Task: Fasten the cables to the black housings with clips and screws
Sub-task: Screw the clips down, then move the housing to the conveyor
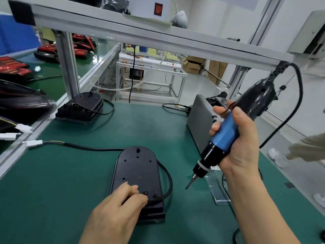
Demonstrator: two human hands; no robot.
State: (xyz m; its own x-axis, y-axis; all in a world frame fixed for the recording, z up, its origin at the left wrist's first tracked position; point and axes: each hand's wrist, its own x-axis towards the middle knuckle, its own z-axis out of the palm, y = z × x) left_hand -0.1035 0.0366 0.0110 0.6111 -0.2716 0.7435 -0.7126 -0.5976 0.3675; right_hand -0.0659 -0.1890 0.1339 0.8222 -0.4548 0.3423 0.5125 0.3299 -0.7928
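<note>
**Green tabletop, black housing, driver held off to the right**

Green matting covers the tabletop (52, 191). On the neighbouring bench at far left, beyond an aluminium rail, lie red-and-black lamp units (15, 67). Just inside the rail a white connector (34, 143) rests on the mat. From it the cable (88, 147) runs right to the far end of the housing (135, 166), passes behind it, loops wide round its right side and comes back in across the near end.

The housing lies flat near the middle of the tabletop, rounded end away from the person. A second housing (84, 104) with its own cable sits at the back left, against the frame post.

The left hand (121, 203) rests on the housing's near end. Its fingers are curled, and the thumb and forefinger tips are pressed together on the cable where it crosses the housing. Just right of the fingertips a small black clip (145, 193) stands on the housing; another black lug sits a little further right.

The right hand (241, 143) is wrapped tightly round the blue grip of an electric screwdriver (223, 138). The tool slants down to the left, its bit in the air beside the housing, touching nothing. Behind it a grey box (200, 118) stands on the mat. A clear plastic bag (217, 189) lies below the bit, to its right.
</note>
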